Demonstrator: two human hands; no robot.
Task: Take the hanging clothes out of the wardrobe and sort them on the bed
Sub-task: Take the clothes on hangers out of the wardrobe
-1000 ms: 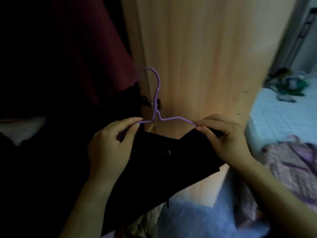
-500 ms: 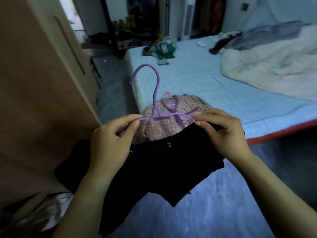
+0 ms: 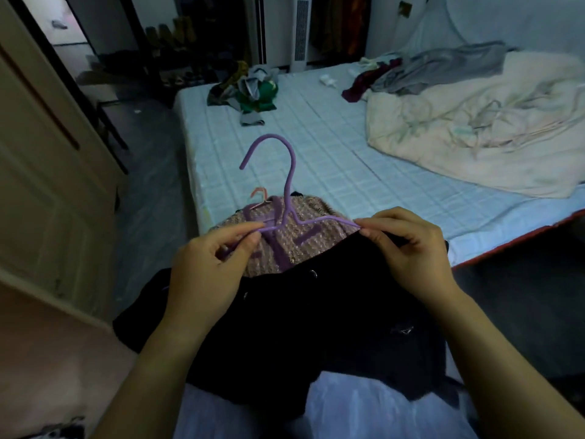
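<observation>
A black buttoned garment (image 3: 316, 318) hangs on a purple hanger (image 3: 289, 185), held up in front of me over the floor beside the bed (image 3: 332, 160). My left hand (image 3: 205, 274) pinches the hanger's left arm. My right hand (image 3: 408, 248) pinches the right arm together with the garment's shoulder. Behind the hanger, a pink tweed jacket with purple trim (image 3: 285, 239) lies at the bed's near corner on a pink hanger (image 3: 258, 194). The black garment hides the jacket's lower part.
The wardrobe door (image 3: 41, 191) stands at the left. On the bed lie a green and grey clothes pile (image 3: 253, 93), a rumpled cream duvet (image 3: 474, 134), and grey and maroon clothes (image 3: 427, 71). A white tower unit (image 3: 300, 30) and shoes stand beyond.
My view has swung right from the wardrobe to the bed. Both hands keep the same hold on the hanger, and the black garment has come closer to the bed.
</observation>
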